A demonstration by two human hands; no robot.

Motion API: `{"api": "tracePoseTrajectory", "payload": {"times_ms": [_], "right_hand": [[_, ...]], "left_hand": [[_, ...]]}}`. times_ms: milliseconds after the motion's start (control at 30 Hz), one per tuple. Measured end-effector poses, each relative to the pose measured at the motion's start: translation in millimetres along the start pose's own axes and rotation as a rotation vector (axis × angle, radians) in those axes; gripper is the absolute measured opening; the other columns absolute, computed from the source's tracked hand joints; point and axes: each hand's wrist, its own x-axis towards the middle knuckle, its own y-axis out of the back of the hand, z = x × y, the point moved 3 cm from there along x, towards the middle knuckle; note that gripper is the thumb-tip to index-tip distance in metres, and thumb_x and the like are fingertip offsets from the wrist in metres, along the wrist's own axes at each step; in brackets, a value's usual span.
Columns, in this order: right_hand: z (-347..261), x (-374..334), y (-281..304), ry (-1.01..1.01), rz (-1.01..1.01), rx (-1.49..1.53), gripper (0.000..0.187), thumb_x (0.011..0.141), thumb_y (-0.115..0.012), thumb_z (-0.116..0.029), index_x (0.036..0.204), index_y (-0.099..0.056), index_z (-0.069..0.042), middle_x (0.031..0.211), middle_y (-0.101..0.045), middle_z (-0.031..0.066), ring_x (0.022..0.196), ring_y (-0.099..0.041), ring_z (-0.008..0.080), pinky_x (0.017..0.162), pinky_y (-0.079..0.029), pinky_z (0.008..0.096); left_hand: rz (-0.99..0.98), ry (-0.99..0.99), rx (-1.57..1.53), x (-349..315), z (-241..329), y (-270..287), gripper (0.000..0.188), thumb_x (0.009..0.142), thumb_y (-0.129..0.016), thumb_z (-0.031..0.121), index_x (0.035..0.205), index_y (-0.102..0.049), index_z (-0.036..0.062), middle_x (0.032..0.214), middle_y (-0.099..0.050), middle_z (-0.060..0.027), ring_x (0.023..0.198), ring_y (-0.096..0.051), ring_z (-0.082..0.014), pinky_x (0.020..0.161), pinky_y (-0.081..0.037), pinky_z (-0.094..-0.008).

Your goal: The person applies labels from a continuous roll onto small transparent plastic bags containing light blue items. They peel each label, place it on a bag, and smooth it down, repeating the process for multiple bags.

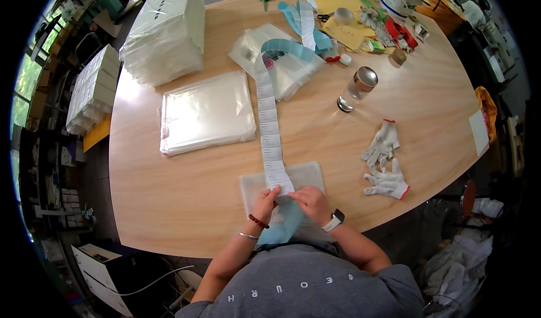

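At the bench's [169, 205] near edge, both hands pinched the label strip's [269, 132] end over a clear bag [307, 177]: left hand [265, 201], right hand [311, 201].

Smooth matt wooden table [186, 194], glossy clear plastic bags [205, 112], paper label strip [269, 132], knitted white cotton gloves [386, 166], shiny metal-lidded jar [358, 87]
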Motion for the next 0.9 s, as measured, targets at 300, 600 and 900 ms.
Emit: {"api": "tracePoseTrajectory", "payload": {"times_ms": [300,600,900], "right_hand": [[5.5,-9.4,37.4,-0.264,0.139,0.265,0.014,0.069,-0.061,-0.003,0.083,-0.063,-0.006,0.082,-0.060,0.0088,0.070,-0.056,0.0208,0.063,-0.045,0.0279],[69.3,14.7,13.0,-0.473,0.140,0.323,0.009,0.075,-0.059,-0.006,0.081,-0.061,0.000,0.071,-0.060,0.0110,0.062,-0.058,0.0153,0.056,-0.045,0.0249],[41.2,24.7,8.7,-0.212,0.152,-0.354,0.022,0.067,-0.066,-0.016,0.085,-0.058,-0.004,0.082,-0.056,0.0088,0.070,-0.056,0.0246,0.060,-0.046,0.0328]], "left_hand": [[0.072,0.018,-0.255,-10.5,7.8,0.6,0.030,0.083,-0.053,0.025,0.097,-0.054,-0.0019,0.090,-0.059,-0.0075,0.081,-0.057,-0.0151,0.072,-0.046,-0.0276],[0.102,-0.023,-0.215,-12.7,5.7,0.5,0.025,0.084,-0.054,0.024,0.093,-0.058,0.0007,0.085,-0.060,-0.0030,0.073,-0.055,-0.0082,0.061,-0.043,-0.0196],[0.109,-0.022,-0.211,-11.3,1.9,2.5,0.027,0.083,-0.054,0.024,0.094,-0.058,-0.0001,0.085,-0.060,-0.0029,0.074,-0.055,-0.0085,0.062,-0.043,-0.0197]]}}
